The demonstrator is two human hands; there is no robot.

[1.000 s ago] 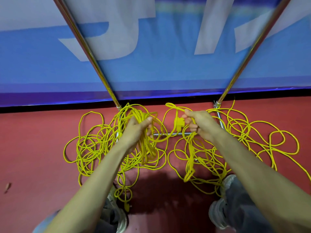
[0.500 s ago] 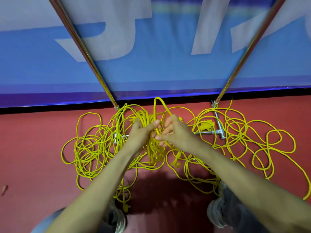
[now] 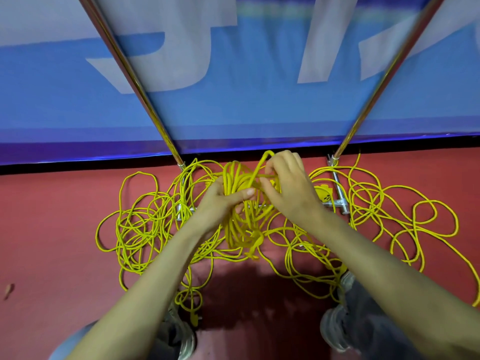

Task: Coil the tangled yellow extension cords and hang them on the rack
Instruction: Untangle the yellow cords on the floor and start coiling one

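Tangled yellow extension cords sprawl over the red floor on both sides of the rack's base. My left hand grips a bundle of coiled yellow loops that hangs down from it. Right beside it, my right hand pinches a strand of the same cord and holds it up over the top of the bundle. A yellow plug lies on the floor just right of my right hand. The rack's two metal poles rise from the floor behind the cords.
The rack's low crossbar and right foot lie among the cords. A blue banner stands close behind the poles. My shoes stand at the tangle's near edge, with loose loops spread far to the right.
My right hand came left from the plug to the bundle, then lifted a strand up over the top of it. My left hand has kept its hold on the coil.
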